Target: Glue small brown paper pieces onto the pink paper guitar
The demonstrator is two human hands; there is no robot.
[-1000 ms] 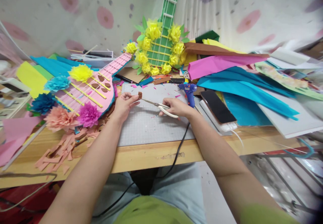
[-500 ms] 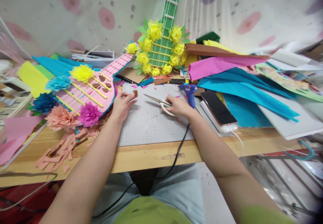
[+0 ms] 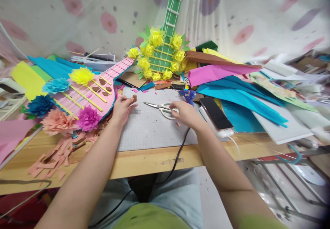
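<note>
My left hand (image 3: 121,111) is above the left part of the grey cutting mat (image 3: 139,132), its thumb and fingertips pinching a small brown paper piece (image 3: 134,98). A pair of scissors with white handles (image 3: 165,113) lies on the mat, blades pointing left and slightly apart. My right hand (image 3: 186,115) is at the handle end, its fingers apart and loosely over the loops without gripping them. Behind it, partly covered, is a blue glue gun (image 3: 189,95).
Left stands a pink paper guitar (image 3: 90,91) with paper flowers; a green one (image 3: 165,55) leans behind. Peach paper scraps (image 3: 56,153) lie at front left. A phone (image 3: 216,113) and blue crepe paper (image 3: 244,98) lie right. A black cord (image 3: 180,153) crosses the table edge.
The scissors have gone from my right hand's grip to lying on the mat, and that hand has loosened. My left hand still pinches the brown paper piece. The view has shifted slightly right.
</note>
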